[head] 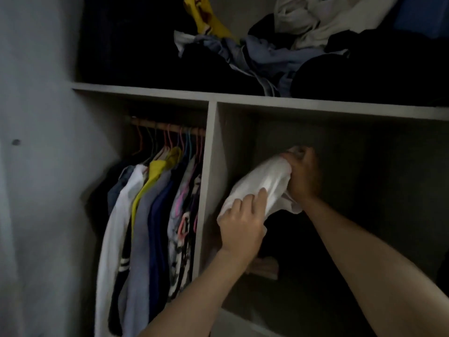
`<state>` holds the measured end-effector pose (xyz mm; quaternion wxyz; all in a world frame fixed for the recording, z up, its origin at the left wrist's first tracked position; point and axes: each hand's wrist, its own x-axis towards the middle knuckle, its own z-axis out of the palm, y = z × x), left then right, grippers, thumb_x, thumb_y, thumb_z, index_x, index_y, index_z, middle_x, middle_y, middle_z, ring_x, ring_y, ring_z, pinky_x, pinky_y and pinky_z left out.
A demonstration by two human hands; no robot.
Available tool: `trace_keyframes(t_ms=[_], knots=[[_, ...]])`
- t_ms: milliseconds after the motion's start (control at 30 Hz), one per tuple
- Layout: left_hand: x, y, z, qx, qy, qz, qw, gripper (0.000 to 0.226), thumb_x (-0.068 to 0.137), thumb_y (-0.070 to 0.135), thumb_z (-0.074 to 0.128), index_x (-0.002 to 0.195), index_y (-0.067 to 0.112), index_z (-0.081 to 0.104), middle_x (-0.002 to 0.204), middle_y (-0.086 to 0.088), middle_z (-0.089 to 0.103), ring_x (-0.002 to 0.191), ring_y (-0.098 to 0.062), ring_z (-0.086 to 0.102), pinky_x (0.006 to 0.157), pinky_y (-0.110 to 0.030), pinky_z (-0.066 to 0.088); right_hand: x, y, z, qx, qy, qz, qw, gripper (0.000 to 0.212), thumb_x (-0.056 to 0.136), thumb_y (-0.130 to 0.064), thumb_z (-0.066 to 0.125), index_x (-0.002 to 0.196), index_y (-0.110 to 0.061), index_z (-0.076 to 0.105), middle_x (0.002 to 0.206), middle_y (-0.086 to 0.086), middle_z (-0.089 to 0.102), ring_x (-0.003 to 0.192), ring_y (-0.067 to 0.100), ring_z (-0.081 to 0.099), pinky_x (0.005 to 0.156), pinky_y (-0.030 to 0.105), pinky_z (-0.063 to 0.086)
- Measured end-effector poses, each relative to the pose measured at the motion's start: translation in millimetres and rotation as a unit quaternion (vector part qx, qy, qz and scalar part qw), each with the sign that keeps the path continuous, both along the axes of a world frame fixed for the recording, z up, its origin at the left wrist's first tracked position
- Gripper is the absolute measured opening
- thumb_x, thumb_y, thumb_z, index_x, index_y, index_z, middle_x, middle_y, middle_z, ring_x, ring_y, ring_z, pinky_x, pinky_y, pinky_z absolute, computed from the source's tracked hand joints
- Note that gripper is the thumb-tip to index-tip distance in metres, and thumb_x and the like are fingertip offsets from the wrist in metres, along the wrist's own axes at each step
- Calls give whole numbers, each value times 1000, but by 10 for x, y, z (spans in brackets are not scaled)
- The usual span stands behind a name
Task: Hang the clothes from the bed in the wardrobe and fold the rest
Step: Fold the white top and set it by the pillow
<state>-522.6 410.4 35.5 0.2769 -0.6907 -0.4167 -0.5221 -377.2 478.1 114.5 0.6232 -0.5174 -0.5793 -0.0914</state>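
White garment [260,183] held in the right-hand compartment of the wardrobe [209,147], head view.
Rolled into a soft, creased bundle tilted up to the right, the cloth is gripped at its lower end by the left hand [240,229] and at its upper end by the right hand [303,173], fingers curled into it. It sits above a dark pile [291,237]. Left of the divider, shirts [150,203] hang from a rail [167,126]; loose clothes [267,52] crowd the upper shelf [145,90].

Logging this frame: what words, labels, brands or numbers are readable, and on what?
No text can be read.
On the printed garment hanging from the rail: pink, black and white marks, too blurred to tell if letters.
On the white cloth gripped by the left hand and right hand: no label visible.
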Motion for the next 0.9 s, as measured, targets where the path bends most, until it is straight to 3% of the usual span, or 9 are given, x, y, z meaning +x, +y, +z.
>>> trace_keyframes(t_ms=[100,200,233,300,367,467,600,833,900], knots=[[275,550,117,-113,39,-38,992,56,83,21,50,139,22,44,127,-14,57,97,-27,61,73,-34,53,218,708,40,-21,133,96,986,36,88,-26,62,121,-14,54,112,5,63,97,5,61,82,18,48],[470,1198,-124,-393,140,-119,901,96,86,47,58,144,31,-16,158,-9,6,139,-30,23,111,-42,24,671,1375,-281,-265,109,77,955,41,101,-25,37,138,-7,40,141,16,42,127,31,40,109,35,29],[481,1295,-258,-424,162,-110,884,96,85,52,58,147,29,-12,158,-8,5,141,-29,20,112,-42,21,802,1489,-476,-332,103,56,936,42,103,-25,31,140,-6,37,144,15,38,130,31,36,109,32,26],[491,1498,-553,-344,190,-38,919,88,73,65,63,144,24,35,147,-12,38,129,-25,44,102,-38,38,945,1607,-888,-390,96,26,916,41,103,-20,33,139,-3,37,145,17,36,131,30,35,101,26,29],[495,1532,-690,-302,206,21,931,69,51,71,73,104,27,73,116,-3,68,97,-20,67,75,-35,54,925,1683,-1153,-356,121,20,926,40,101,-10,37,138,4,36,145,22,34,133,33,34,87,8,32],[570,1643,-831,-283,191,33,939,63,51,63,79,100,24,75,115,-6,67,101,-27,67,71,-49,55,747,1736,-1267,-375,119,56,918,45,102,-16,34,143,3,28,149,20,28,137,32,28,91,-5,24],[681,1547,-974,-323,170,42,930,74,46,57,85,108,19,72,115,-13,67,103,-37,64,72,-56,54,757,1721,-1292,-435,67,55,896,58,99,-46,30,150,-23,14,156,9,15,141,27,21,115,40,21],[661,1165,-1027,-333,211,-51,918,67,38,59,83,96,26,76,106,-5,71,86,-23,70,64,-33,56,674,1428,-1183,-364,-99,-68,924,59,99,-39,37,150,-17,16,156,7,18,141,24,22,114,29,17],[558,1057,-960,-351,228,-81,904,62,60,62,72,112,27,69,126,-11,60,101,-25,63,81,-37,51,615,1292,-1167,-401,-159,-32,902,50,100,-28,39,146,-10,28,153,8,25,139,23,26,112,27,19]])
